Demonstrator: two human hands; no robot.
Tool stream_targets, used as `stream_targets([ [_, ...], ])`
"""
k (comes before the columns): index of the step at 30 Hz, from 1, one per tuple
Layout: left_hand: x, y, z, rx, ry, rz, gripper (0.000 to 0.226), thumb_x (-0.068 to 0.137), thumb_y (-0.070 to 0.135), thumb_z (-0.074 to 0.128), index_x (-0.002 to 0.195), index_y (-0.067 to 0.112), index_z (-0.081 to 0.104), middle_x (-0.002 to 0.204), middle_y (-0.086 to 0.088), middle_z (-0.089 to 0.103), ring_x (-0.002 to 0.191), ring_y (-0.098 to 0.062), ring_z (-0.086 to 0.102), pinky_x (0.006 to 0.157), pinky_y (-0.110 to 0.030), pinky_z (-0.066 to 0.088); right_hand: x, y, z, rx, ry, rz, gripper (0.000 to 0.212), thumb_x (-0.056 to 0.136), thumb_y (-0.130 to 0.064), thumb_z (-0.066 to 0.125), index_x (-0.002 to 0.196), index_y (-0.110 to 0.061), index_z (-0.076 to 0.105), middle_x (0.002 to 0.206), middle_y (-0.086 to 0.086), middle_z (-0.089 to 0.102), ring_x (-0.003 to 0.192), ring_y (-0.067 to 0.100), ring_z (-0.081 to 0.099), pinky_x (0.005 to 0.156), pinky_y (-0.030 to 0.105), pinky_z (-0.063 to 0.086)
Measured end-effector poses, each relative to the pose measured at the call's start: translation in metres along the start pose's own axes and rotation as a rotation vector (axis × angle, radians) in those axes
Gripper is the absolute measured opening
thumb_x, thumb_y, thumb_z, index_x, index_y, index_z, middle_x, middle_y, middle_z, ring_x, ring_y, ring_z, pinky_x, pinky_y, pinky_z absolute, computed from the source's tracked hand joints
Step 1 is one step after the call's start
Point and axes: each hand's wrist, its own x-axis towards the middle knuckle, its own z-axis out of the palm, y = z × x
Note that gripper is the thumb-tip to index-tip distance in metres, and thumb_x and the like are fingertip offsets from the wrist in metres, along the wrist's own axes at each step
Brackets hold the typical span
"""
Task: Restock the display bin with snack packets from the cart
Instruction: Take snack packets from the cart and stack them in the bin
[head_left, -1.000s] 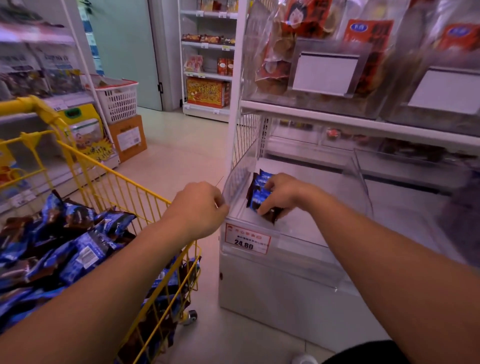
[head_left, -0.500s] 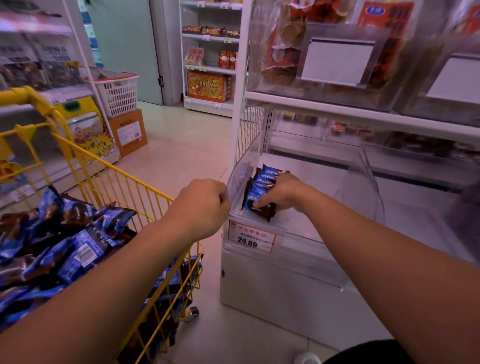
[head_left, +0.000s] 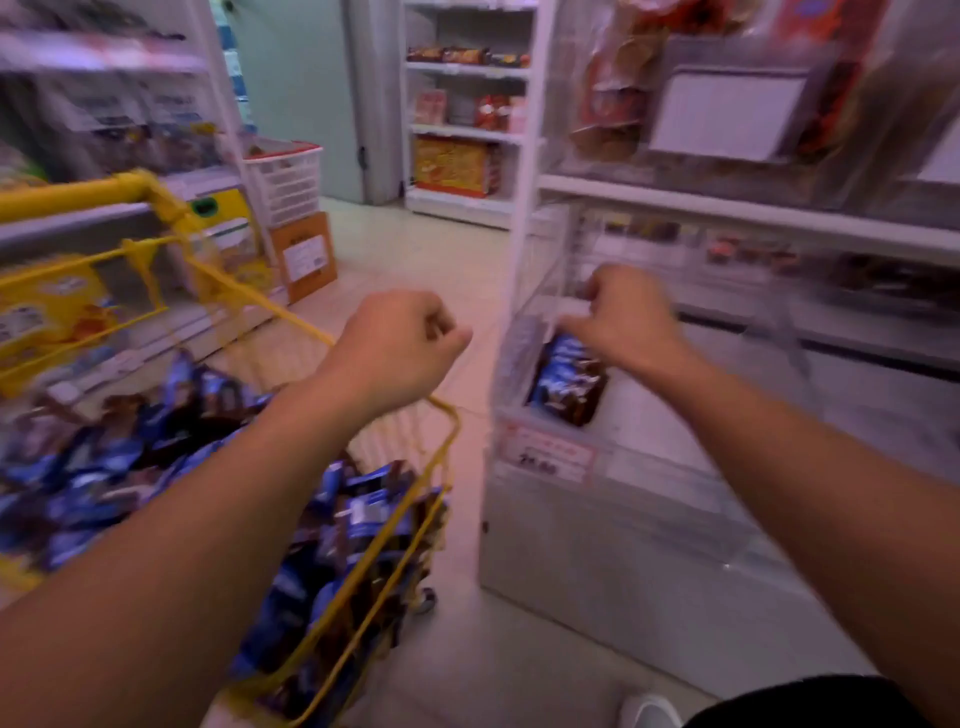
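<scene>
Right hand (head_left: 626, 317) lifts off stocked packets, left hand (head_left: 402, 343) fisted over cart.
Both grips curled, holding nothing visible; blur, so right uncertain. Snack packets (head_left: 569, 382) stand at display bin (head_left: 670, 415) left-front corner; more fill yellow cart (head_left: 363, 566). Next: grab a full handful, seat upright beside stack.

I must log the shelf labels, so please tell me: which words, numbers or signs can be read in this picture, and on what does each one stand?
Nothing reads for certain; the picture is blurred by motion.
Price tag on the display bin's front: dark digits, perhaps "24.80", too blurred to confirm.
Snack packets in the display bin: white print, unreadable.
Snack packets in the cart: unreadable.
White label on the cardboard box: too small.
White cards on the upper shelf: no text visible.
</scene>
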Motion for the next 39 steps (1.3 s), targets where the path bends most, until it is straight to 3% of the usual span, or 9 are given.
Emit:
stream_targets([
  [4, -0.003, -0.059, -0.058, 0.231, -0.019, -0.115, 0.035, 0.085, 0.044, 0.07, 0.065, 0.017, 0.062, 0.066, 0.0, 0.063, 0.073, -0.02, 0.06, 0.061, -0.027, 0.041, -0.052, -0.082, -0.012, 0.4, 0.287, -0.607, 0.022, 0.089, -0.038, 0.063, 0.077, -0.02, 0.067, 0.063, -0.007, 0.061, 0.056, 0.01, 0.055, 0.058, 0.028, 0.043],
  [6, -0.019, -0.087, -0.073, 0.442, -0.329, -0.244, 0.038, 0.079, 0.056, 0.072, 0.072, 0.018, 0.068, 0.072, 0.0, 0.066, 0.076, -0.02, 0.063, 0.065, -0.028, 0.05, -0.086, -0.122, -0.008, 0.384, -0.062, -0.868, 0.026, 0.09, -0.047, 0.063, 0.083, -0.023, 0.07, 0.066, -0.009, 0.063, 0.058, 0.007, 0.056, 0.058, 0.028, 0.046],
  [9, -0.046, -0.111, -0.072, 0.554, -0.801, -0.471, 0.059, 0.061, 0.073, 0.076, 0.099, 0.028, 0.071, 0.104, 0.001, 0.068, 0.091, -0.023, 0.067, 0.081, -0.042, 0.06, -0.101, -0.162, 0.012, -0.014, -0.735, -0.843, 0.052, 0.081, -0.062, 0.07, 0.116, -0.023, 0.067, 0.103, -0.002, 0.07, 0.091, 0.016, 0.064, 0.08, 0.036, 0.053],
  [13, -0.063, -0.117, -0.058, 0.533, -0.948, -0.498, 0.091, 0.056, 0.074, 0.079, 0.132, 0.029, 0.056, 0.131, 0.003, 0.053, 0.102, -0.022, 0.06, 0.083, -0.042, 0.06, -0.093, -0.178, 0.052, -0.359, -0.948, -0.722, 0.093, 0.066, -0.061, 0.084, 0.142, -0.023, 0.048, 0.133, -0.001, 0.059, 0.118, 0.024, 0.058, 0.099, 0.041, 0.051],
  [17, -0.069, -0.117, -0.042, 0.526, -0.977, -0.428, 0.096, 0.068, 0.076, 0.069, 0.146, 0.027, 0.042, 0.146, 0.0, 0.045, 0.103, -0.021, 0.058, 0.083, -0.037, 0.058, -0.083, -0.182, 0.074, -0.578, -1.034, -0.643, 0.088, 0.061, -0.063, 0.086, 0.135, -0.025, 0.056, 0.124, -0.003, 0.065, 0.11, 0.024, 0.064, 0.097, 0.042, 0.054],
  [23, -0.06, -0.131, -0.061, 0.295, -0.873, -0.389, 0.038, 0.085, 0.056, 0.067, 0.104, 0.025, 0.056, 0.107, 0.002, 0.06, 0.091, -0.02, 0.066, 0.072, -0.035, 0.058, -0.076, -0.187, 0.085, -0.372, -1.028, -0.624, 0.047, 0.068, -0.052, 0.087, 0.09, -0.015, 0.068, 0.086, -0.002, 0.066, 0.081, 0.019, 0.068, 0.072, 0.036, 0.063],
  [31, -0.059, -0.133, -0.078, -0.734, -0.367, -0.659, 0.035, 0.089, 0.034, 0.058, 0.106, 0.003, 0.061, 0.08, -0.015, 0.074, 0.077, -0.029, 0.074, 0.069, -0.042, 0.062, -0.077, -0.169, 0.077, -0.242, -1.075, -0.596, 0.056, 0.068, -0.035, 0.088, 0.113, -0.026, 0.056, 0.105, -0.01, 0.056, 0.094, 0.015, 0.059, 0.062, 0.025, 0.05],
  [35, -0.06, -0.128, -0.08, -0.842, -0.381, -0.723, 0.044, 0.091, 0.043, 0.058, 0.108, 0.003, 0.067, 0.085, -0.017, 0.074, 0.074, -0.028, 0.073, 0.058, -0.032, 0.058, -0.083, -0.17, 0.078, -0.282, -1.151, -0.526, 0.068, 0.069, -0.04, 0.086, 0.129, -0.021, 0.059, 0.123, -0.005, 0.062, 0.11, 0.02, 0.061, 0.092, 0.04, 0.057],
  [39, -0.064, -0.12, -0.077, -0.853, -0.391, -0.739, 0.043, 0.098, 0.042, 0.05, 0.116, 0.002, 0.056, 0.099, -0.023, 0.074, 0.078, -0.028, 0.074, 0.057, -0.029, 0.059, -0.09, -0.174, 0.075, -0.32, -1.169, -0.546, 0.064, 0.072, -0.042, 0.083, 0.129, -0.025, 0.061, 0.121, -0.006, 0.059, 0.109, 0.018, 0.058, 0.084, 0.034, 0.057],
])
